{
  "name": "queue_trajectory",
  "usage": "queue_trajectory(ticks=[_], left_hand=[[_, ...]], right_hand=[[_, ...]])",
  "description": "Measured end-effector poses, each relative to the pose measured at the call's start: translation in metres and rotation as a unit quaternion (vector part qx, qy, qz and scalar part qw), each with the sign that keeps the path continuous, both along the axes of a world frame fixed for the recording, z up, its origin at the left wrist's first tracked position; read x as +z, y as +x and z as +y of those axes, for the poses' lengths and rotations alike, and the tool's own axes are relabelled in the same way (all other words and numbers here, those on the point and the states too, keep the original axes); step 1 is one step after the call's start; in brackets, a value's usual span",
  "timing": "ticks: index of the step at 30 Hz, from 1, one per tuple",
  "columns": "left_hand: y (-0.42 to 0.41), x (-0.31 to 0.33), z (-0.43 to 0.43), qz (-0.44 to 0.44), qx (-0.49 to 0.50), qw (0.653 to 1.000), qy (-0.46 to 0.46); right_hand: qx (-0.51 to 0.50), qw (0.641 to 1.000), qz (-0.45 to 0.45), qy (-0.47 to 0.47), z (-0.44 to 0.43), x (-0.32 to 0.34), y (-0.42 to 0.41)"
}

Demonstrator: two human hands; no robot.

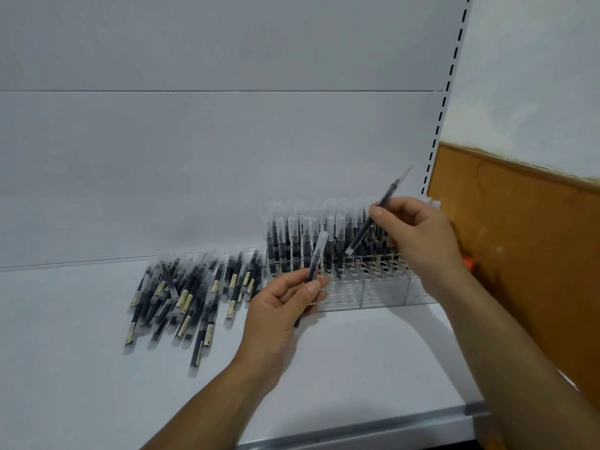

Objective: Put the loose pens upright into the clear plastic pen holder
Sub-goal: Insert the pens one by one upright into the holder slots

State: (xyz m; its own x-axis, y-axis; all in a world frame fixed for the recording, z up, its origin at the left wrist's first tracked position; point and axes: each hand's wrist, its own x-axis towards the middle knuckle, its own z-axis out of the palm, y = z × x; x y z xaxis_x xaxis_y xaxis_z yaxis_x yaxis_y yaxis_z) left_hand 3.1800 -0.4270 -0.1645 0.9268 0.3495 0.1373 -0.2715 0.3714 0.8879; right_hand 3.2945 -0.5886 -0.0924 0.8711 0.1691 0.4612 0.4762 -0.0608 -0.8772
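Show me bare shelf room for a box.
Bare: the shelf left of the loose pens, and its front strip before the pen holder. Crowded: the pile, and the holder, where left hand and right hand work.

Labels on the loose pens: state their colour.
Pale yellow labels on dark loose pens, head view.
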Motion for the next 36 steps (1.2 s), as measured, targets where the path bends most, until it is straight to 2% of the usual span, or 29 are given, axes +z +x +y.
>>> queue_trajectory(ticks=[5,13,21,31,36], left_hand=[[0.001,-0.002,0.001,0.0,-0.006,1.0,0.005],[0.002,-0.003,0.003,0.006,-0.005,1.0,0.009],[0.001,-0.002,0.001,0.004,-0.007,1.0,0.014],[0.001,-0.001,0.001,0.004,-0.01,1.0,0.02],[-0.001,0.0,-0.001,0.004,-0.008,0.999,0.039]], right_hand=[[-0.045,0.984,-0.06,-0.162,0.005,-0.008,0.015],[-0.031,0.941,-0.077,-0.328,0.012,-0.026,0.022],[-0.027,0.947,-0.042,-0.318,0.014,-0.029,0.024],[-0.043,0.923,-0.041,-0.38,0.012,-0.028,0.023],[-0.042,0.931,-0.043,-0.359,0.008,-0.031,0.014]])
